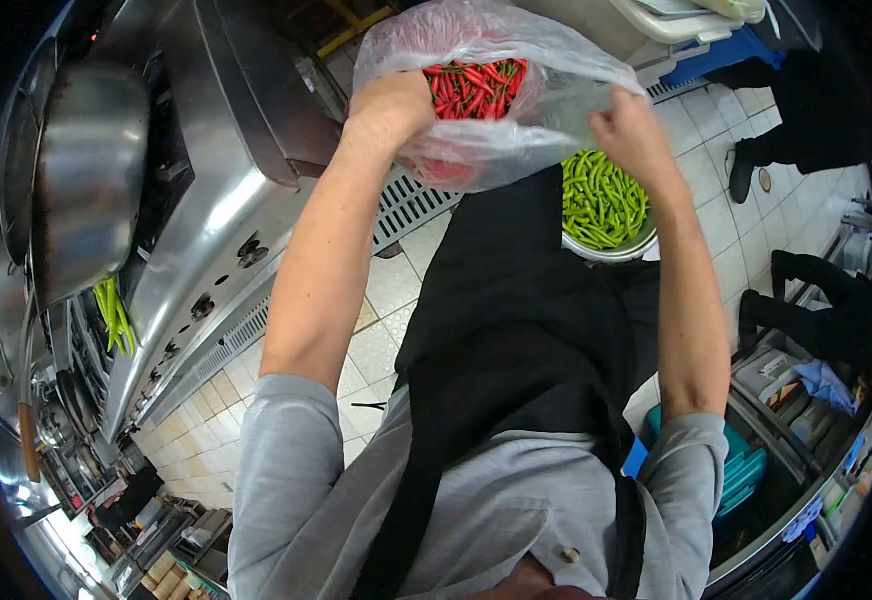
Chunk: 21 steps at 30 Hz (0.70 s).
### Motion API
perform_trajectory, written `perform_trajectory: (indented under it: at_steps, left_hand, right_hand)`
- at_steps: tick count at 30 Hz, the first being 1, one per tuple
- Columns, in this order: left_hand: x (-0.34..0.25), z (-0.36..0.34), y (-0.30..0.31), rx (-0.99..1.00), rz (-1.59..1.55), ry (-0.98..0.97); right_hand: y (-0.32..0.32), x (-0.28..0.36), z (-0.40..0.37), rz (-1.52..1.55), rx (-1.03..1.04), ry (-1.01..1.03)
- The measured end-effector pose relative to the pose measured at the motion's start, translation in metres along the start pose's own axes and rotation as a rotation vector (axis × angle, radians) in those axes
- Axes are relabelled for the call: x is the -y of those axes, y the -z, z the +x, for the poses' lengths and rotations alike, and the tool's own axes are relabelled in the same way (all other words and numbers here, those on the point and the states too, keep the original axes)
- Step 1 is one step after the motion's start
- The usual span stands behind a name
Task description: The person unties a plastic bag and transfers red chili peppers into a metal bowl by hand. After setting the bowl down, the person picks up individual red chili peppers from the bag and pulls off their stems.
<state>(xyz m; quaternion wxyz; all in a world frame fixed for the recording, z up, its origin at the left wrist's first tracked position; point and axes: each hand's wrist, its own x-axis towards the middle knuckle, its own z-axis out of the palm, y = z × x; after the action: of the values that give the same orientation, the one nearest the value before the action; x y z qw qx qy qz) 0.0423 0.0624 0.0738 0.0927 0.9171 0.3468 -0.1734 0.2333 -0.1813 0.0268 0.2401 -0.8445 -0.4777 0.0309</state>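
A large clear plastic bag point(556, 85) hangs in front of me, its mouth spread wide. Red chili peppers point(476, 90) show through the opening and through the film. On the left edge of the mouth, my left hand point(393, 103) is closed around the plastic. My right hand point(628, 130) grips the opposite edge, its fingers curled on the film and slightly blurred. Below the bag and near my right forearm, a metal bowl point(621, 254) on the floor side holds many green chili peppers point(604, 200). The bag covers part of that bowl's surroundings.
A stainless steel stove point(226, 215) with knobs runs along the left, a big metal pot point(91, 180) on it. Green long peppers point(113, 315) lie near the pot. Other people's dark-clad legs point(806, 130) stand at right on the tiled floor point(721, 190). A white container point(671, 25) sits at top right.
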Motion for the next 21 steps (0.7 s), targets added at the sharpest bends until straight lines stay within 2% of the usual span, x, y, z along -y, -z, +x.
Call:
perform_trajectory:
  at_steps: [1, 2, 3, 4, 5, 7, 9, 10, 11, 13, 15, 17, 18, 20, 21]
  left_hand:
    - [-0.004, 0.001, -0.001, 0.084, 0.018, -0.048]
    - [-0.007, 0.006, -0.003, 0.084, 0.019, -0.051]
    - [-0.009, 0.014, -0.005, 0.107, -0.012, -0.175]
    - [-0.011, 0.022, -0.002, 0.127, -0.044, -0.298]
    - [-0.015, 0.033, 0.006, 0.12, -0.043, -0.299]
    - [-0.026, 0.056, 0.032, 0.271, -0.258, -0.182]
    - [-0.027, 0.077, 0.038, -0.032, -0.781, -0.254]
    - [-0.04, 0.06, 0.053, -0.426, -0.68, -0.342]
    - [-0.047, 0.039, 0.069, -0.323, -0.722, -0.14]
    - [-0.031, 0.089, 0.026, -0.505, -0.384, -0.373]
    - [-0.038, 0.056, 0.021, -0.222, -0.132, -0.405]
    - [-0.029, 0.041, 0.0, -0.082, 0.112, -0.424]
    - [-0.026, 0.039, -0.004, -0.088, 0.11, -0.421]
    - [-0.022, 0.038, -0.011, 0.002, 0.163, -0.228]
    - [-0.021, 0.041, -0.013, 0.002, 0.167, -0.229]
  right_hand:
    - [-0.005, 0.005, -0.002, -0.003, -0.005, -0.002]
    - [-0.015, 0.009, -0.007, 0.063, -0.038, 0.114]
    - [-0.022, 0.017, -0.01, 0.13, -0.071, 0.232]
    - [-0.014, 0.04, -0.012, 0.25, 0.097, 0.136]
    - [-0.017, 0.053, -0.017, 0.247, 0.091, 0.14]
    - [-0.027, 0.07, -0.026, 0.293, -0.006, 0.259]
    - [-0.033, 0.083, -0.038, 0.308, -0.001, 0.243]
    - [-0.036, 0.086, -0.041, 0.328, 0.007, 0.229]
    - [-0.041, 0.085, -0.047, 0.345, -0.027, 0.223]
    - [-0.044, 0.082, -0.059, 0.397, -0.02, 0.204]
    - [-0.051, 0.079, -0.073, 0.444, -0.046, 0.222]
    - [-0.051, 0.08, -0.086, 0.489, -0.071, 0.245]
    - [-0.048, 0.081, -0.092, 0.526, -0.106, 0.246]
    - [-0.044, 0.079, -0.109, 0.613, -0.143, 0.201]
    - [-0.045, 0.075, -0.12, 0.615, -0.146, 0.199]
